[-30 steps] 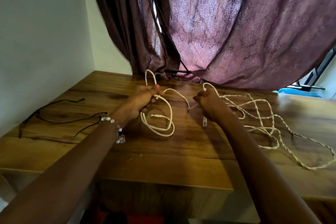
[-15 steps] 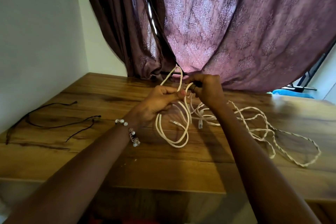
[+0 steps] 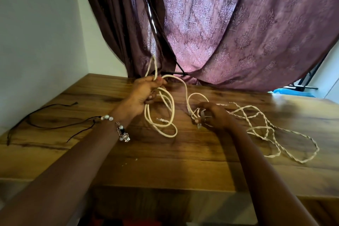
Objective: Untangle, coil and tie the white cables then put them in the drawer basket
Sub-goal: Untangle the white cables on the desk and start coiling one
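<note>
My left hand grips several loops of a thick white cable above the wooden table; the coil hangs down onto the tabletop and one loop sticks up above my fist. A strand arcs from that hand over to my right hand, which is low on the table and pinches the cable near a connector end. Right of it lies a tangle of thin twisted white cable, spread loosely toward the table's right side. No drawer basket is in view.
Thin black cords lie on the table's left part near the white wall. A purple patterned curtain hangs behind the table's far edge. A blue object shows at the far right.
My right hand has moved away from the left hand, down and to the right onto the table, drawing out a strand. My left hand keeps hold of the coil.
</note>
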Tool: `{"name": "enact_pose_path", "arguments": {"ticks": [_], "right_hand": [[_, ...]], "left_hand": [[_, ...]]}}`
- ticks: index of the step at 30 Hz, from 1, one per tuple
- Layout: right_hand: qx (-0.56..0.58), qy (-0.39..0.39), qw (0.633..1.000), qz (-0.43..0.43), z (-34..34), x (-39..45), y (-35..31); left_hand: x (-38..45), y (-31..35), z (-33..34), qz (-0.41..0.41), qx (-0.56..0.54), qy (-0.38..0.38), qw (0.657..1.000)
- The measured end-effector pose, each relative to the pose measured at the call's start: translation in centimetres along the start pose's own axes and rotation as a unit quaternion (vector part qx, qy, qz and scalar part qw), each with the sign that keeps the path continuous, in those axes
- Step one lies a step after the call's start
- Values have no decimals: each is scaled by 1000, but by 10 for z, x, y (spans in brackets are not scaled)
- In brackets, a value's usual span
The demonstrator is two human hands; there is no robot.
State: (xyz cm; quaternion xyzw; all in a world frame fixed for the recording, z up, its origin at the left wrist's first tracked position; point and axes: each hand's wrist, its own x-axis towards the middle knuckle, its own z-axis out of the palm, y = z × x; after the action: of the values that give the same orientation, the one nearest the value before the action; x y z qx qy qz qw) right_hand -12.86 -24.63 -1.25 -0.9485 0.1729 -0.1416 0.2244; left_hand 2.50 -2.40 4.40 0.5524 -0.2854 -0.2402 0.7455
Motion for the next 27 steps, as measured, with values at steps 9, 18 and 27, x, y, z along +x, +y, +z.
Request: {"name": "enact_pose_path", "arguments": {"ticks": [9,18,27], "right_hand": [[-95,157,983,-17,-4,-9,17],[603,156,779,74,-16,6,-62],[143,62,987,35,21,19,-63]], "left_hand": [[21,35,-24,12,-161,60,985],[16,-2,-2,-52,38,-3,998],[22,-25,-26,-22,251,34,967]]}}
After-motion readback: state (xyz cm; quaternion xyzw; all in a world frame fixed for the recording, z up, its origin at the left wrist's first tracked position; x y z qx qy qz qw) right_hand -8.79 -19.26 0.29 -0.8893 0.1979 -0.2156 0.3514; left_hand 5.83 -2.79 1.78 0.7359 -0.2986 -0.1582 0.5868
